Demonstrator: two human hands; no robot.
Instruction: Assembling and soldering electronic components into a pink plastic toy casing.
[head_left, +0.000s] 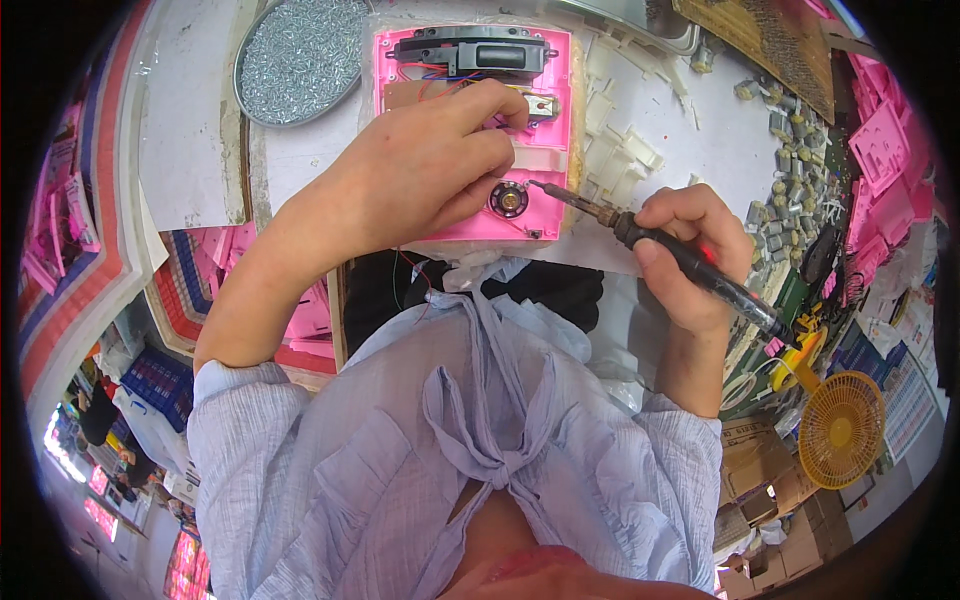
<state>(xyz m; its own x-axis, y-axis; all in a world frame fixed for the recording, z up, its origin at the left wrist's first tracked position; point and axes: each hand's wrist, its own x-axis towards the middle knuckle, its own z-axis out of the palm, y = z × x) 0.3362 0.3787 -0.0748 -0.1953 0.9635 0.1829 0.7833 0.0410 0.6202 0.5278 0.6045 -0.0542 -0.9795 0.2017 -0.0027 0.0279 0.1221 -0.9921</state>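
Observation:
In front of me lies an open pink plastic casing [550,218] on clear wrapping. A long black plastic part [475,52] spans its far end, with red and blue wires below. My left hand [425,165] reaches over the casing from the left, fingers bent and drawn together among the wires; whatever they pinch is hidden. My right hand [695,250] grips the black handle of a soldering iron [640,232]. Its metal tip points left, over the casing's right edge, close to a small round speaker [509,200].
A round tray of small silver screws [305,62] stands far left. White plastic pieces [618,150] lie right of the casing, with many small metal motors [785,165] beyond. Pink parts [890,150] are heaped at the far right. A yellow fan [842,430] stands lower right.

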